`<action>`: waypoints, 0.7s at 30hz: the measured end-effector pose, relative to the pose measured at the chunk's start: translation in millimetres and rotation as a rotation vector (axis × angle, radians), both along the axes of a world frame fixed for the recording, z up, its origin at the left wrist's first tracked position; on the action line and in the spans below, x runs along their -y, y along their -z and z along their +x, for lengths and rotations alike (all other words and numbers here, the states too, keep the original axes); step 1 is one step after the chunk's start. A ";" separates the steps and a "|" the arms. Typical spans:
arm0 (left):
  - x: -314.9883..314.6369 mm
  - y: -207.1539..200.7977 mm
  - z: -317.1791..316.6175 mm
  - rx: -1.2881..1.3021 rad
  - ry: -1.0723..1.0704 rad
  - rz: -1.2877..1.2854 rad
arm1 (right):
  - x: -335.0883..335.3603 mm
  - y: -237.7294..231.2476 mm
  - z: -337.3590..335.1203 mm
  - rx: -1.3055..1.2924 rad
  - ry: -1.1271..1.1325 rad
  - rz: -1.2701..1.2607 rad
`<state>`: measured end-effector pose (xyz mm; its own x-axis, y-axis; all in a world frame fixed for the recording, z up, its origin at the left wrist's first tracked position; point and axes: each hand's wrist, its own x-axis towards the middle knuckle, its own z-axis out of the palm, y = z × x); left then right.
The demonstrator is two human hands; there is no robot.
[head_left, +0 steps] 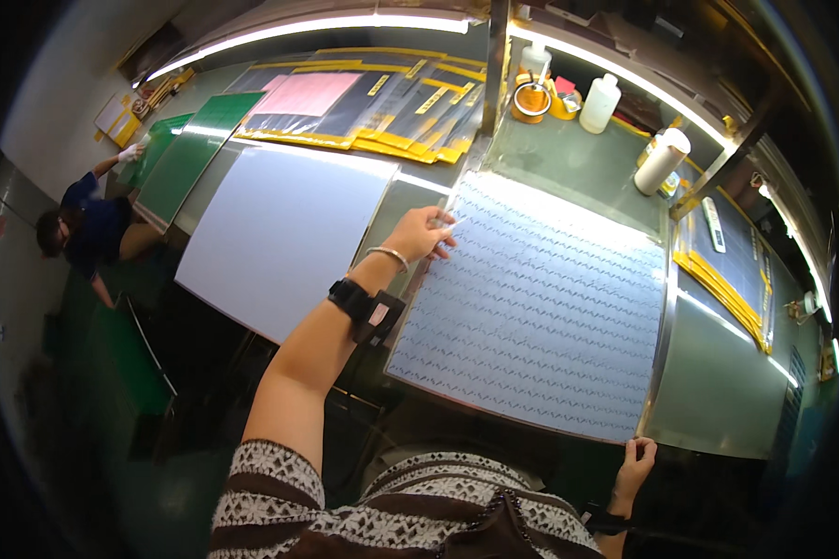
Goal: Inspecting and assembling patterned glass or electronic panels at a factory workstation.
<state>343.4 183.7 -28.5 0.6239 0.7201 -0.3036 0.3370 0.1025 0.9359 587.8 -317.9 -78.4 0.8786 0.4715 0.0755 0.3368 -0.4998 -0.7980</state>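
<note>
A large pale blue sheet [531,307] with rows of small dark marks lies on the workbench in front of me. My left hand [426,235] is at its upper left edge, fingers curled together. A small whitish bit shows at those fingertips, too small to name. At the sheet's near right corner, my right hand [638,455] pinches the edge between thumb and fingers. To the left of my forearm lies a plain white sheet or board [284,233]. A bracelet and a black strapped device [375,312] are on my left wrist and forearm.
Yellow-edged clear folders [382,112] lie at the back, more [727,261] at right. White bottles [600,102], an orange-brown tub [531,101] and a white roll [663,160] stand behind the sheet. A gloved co-worker [103,219] handles green boards [196,149] at far left.
</note>
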 end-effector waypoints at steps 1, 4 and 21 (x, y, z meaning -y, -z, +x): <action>0.8 1.3 -0.1 0.009 0.006 0.008 | -1.5 -3.0 -0.6 0.092 -0.003 -0.022; 2.8 5.3 -2.9 0.026 -0.047 -0.002 | -9.3 -15.4 -2.9 0.232 0.001 -0.007; 18.2 11.9 -23.8 0.071 -0.136 -0.024 | -34.1 -71.7 -49.1 0.656 -0.311 -0.168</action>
